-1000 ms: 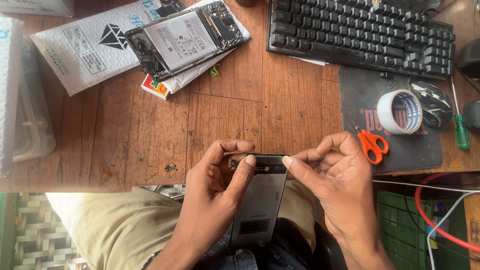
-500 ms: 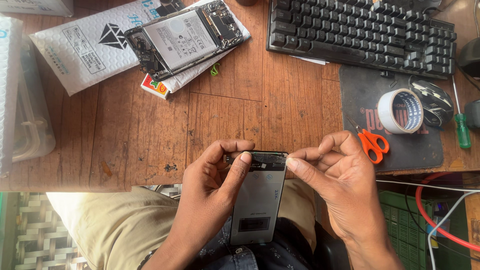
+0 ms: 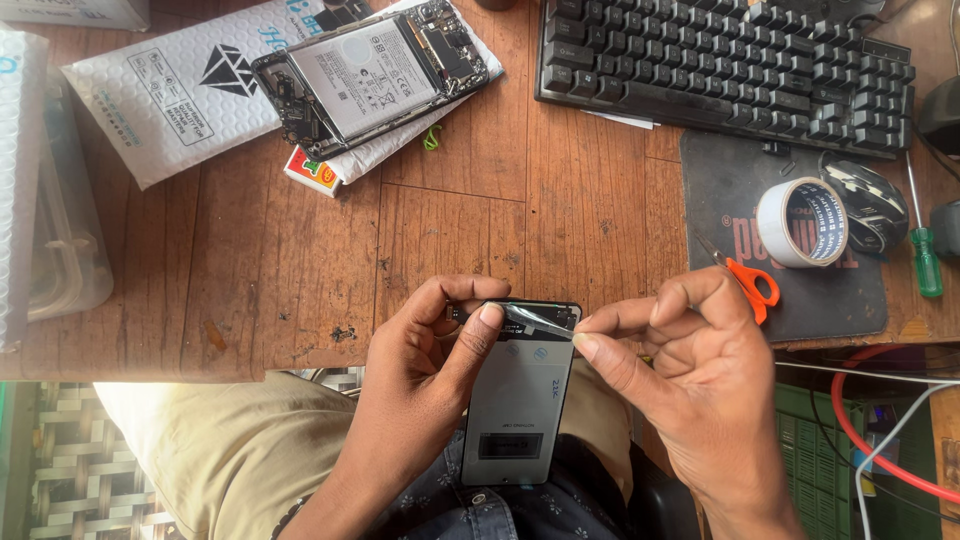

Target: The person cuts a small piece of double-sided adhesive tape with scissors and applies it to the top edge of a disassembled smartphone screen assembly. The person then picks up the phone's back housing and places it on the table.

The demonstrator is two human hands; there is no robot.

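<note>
Left hand (image 3: 425, 375) wrapped around back panel (image 3: 515, 400), thumb pressed on its top edge. Panel held over lap, just below desk (image 3: 300, 260) edge, inner side up. Right hand (image 3: 690, 370) pinching thin film strip (image 3: 535, 320) at panel's top right corner, thumb and forefinger closed on it. Opened phone (image 3: 375, 75) lying on white mailer (image 3: 170, 95), far left of desk. Tape roll (image 3: 800, 222) and orange scissors (image 3: 750, 285) on mat (image 3: 740, 180), near right hand. Keyboard (image 3: 725, 70) at top.
</note>
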